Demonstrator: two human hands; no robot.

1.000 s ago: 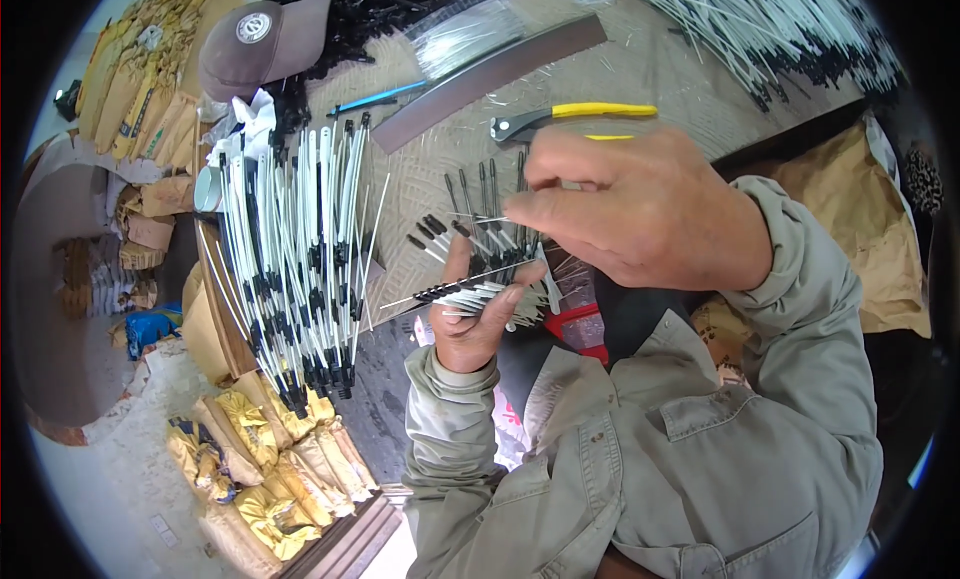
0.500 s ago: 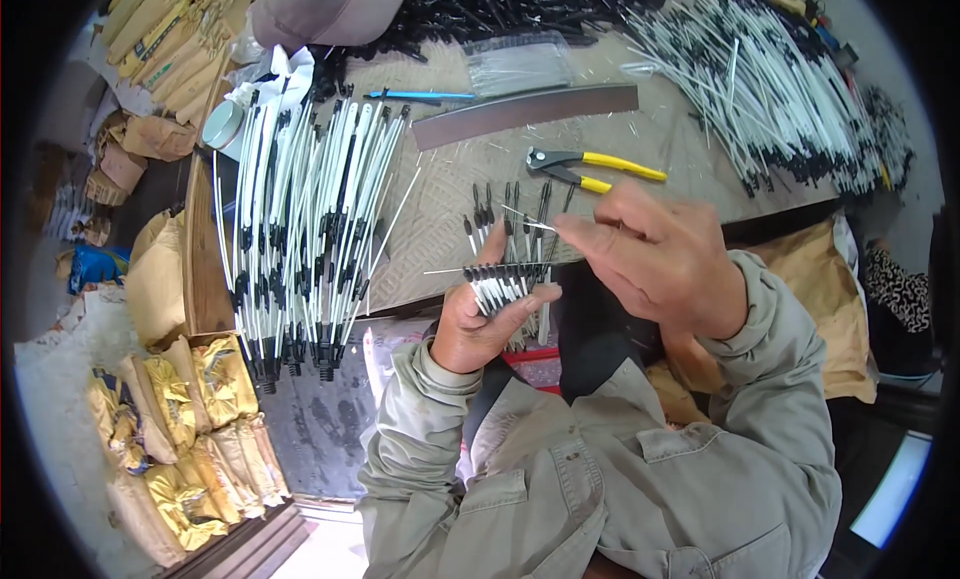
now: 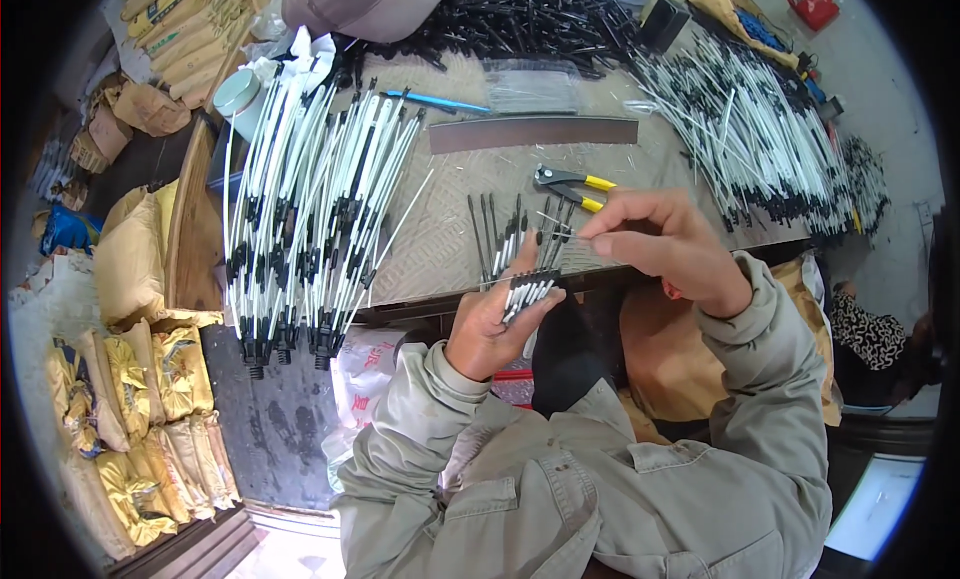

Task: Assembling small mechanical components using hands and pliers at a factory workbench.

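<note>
My left hand (image 3: 484,329) is closed around a bundle of thin white-and-black rods that look like umbrella ribs (image 3: 527,295). Their black ends line up in a row, and a thin wire crosses them. Darker stretches of the ribs rise beyond my fingers, toward the table. Thumb and forefinger of my right hand (image 3: 655,241) pinch a thin pale wire (image 3: 562,231), whose tip reaches in among the upper rib ends. Just beyond, pincers with yellow handles (image 3: 562,185) lie on the table, their handles partly behind my right hand.
Bundles of white ribs with black joints (image 3: 300,189) overhang the table's left front edge. More white ribs (image 3: 740,129) are heaped right, black parts (image 3: 520,24) at the back. A brown strip (image 3: 530,132), clear bag (image 3: 530,86), blue tool (image 3: 440,102) and cap (image 3: 360,7) lie between.
Both hands sit slightly farther right in view, the ribs still in my left. My right fingers remain pinched on wire near the rib ends. The whole view has shifted and turned a little.
</note>
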